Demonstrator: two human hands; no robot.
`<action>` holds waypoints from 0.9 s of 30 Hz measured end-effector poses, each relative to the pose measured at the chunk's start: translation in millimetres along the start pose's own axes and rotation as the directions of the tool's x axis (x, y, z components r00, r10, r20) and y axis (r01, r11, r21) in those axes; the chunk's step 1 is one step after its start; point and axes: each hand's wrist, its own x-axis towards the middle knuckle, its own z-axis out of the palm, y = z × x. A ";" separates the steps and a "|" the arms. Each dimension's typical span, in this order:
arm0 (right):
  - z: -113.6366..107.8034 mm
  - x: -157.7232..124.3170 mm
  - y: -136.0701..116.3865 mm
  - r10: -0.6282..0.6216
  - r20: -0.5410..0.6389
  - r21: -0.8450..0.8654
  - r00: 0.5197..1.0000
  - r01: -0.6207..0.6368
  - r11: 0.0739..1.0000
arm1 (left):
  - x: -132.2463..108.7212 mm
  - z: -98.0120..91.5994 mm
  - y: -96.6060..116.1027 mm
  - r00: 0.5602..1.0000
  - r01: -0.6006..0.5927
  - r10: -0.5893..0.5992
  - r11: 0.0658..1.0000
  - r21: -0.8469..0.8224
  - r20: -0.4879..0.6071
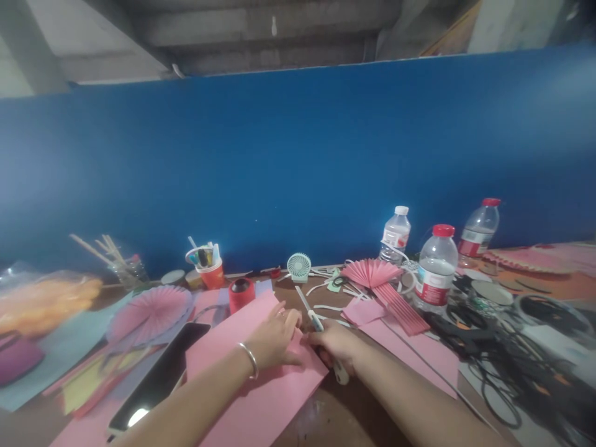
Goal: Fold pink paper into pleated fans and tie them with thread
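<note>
My left hand (pixel 274 341), with a silver bangle at its wrist, lies on a pink sheet of paper (pixel 251 403) with fingers spread. It presses down near the sheet's right edge. In my right hand (pixel 338 344) is a utility knife (pixel 316 321) with a pale handle, its long blade pointing up and away from me. The right fingers wrap round the handle beside the paper's edge and close to the left thumb. Whether the sheet is folded under the left hand is partly hidden.
A pleated pink paper fan (pixel 372 273) and paper strips lie beyond the right hand. Water bottles (pixel 436 267) and tangled black cables (pixel 488 366) stand and lie at right. Leftward are a black phone-like slab (pixel 161 379), a red can-shaped object (pixel 241 293), a cup of pens (pixel 212 273) and a small fan (pixel 298 267).
</note>
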 end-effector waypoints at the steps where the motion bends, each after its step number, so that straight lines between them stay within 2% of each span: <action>1: 0.0 -0.1 -0.9 0.001 -0.006 0.020 1.000 -0.001 1.000 | 0.8 -1.9 -0.1 0.999 0.025 -0.025 1.000 0.000 0.020; 5: -3.4 3.0 -7.3 -0.003 -0.071 0.091 0.997 0.010 0.996 | -3.5 -18.0 -0.5 0.996 0.077 -0.077 0.997 0.006 0.051; 8: -10.7 3.4 -14.3 -0.159 -0.215 0.022 0.964 0.167 0.986 | -12.1 -37.2 -3.8 0.994 0.105 -0.104 0.993 -0.060 0.017; 10: -17.7 -1.3 -19.7 -0.373 -0.301 -0.161 0.878 0.338 0.927 | -18.6 -52.7 -6.1 0.990 0.138 -0.142 0.982 -0.127 -0.023; 11: -21.6 -5.2 -22.3 -0.502 -0.314 -0.303 0.806 0.416 0.858 | -21.8 -61.0 -6.8 0.986 0.157 -0.164 0.976 -0.154 -0.036; 13: -29.4 -13.9 -26.8 -0.685 -0.296 -0.545 0.666 0.471 0.694 | -28.0 -78.0 -7.2 0.962 0.229 -0.257 0.941 -0.250 -0.088; 16: -38.5 -22.8 -29.5 -0.839 -0.209 -0.724 0.502 0.498 0.478 | -35.5 -100.2 -7.3 0.926 0.260 -0.319 0.926 -0.273 -0.201; 19: -41.8 -22.2 -26.4 -0.928 -0.042 -0.786 0.371 0.560 0.260 | -40.9 -111.8 -10.3 0.920 0.298 -0.352 0.914 -0.274 -0.173; 20: -41.6 -20.6 -24.4 -0.938 0.007 -0.793 0.347 0.574 0.207 | -42.4 -112.6 -12.1 0.916 0.318 -0.368 0.908 -0.273 -0.157; 22: -39.9 -16.9 -20.1 -0.942 0.072 -0.798 0.329 0.585 0.143 | -45.5 -110.5 -16.5 0.904 0.356 -0.401 0.898 -0.259 -0.146; 27: -33.6 -14.2 -13.3 -0.922 0.169 -0.817 0.349 0.573 0.068 | -52.0 -97.8 -23.5 0.887 0.410 -0.443 0.886 -0.217 -0.132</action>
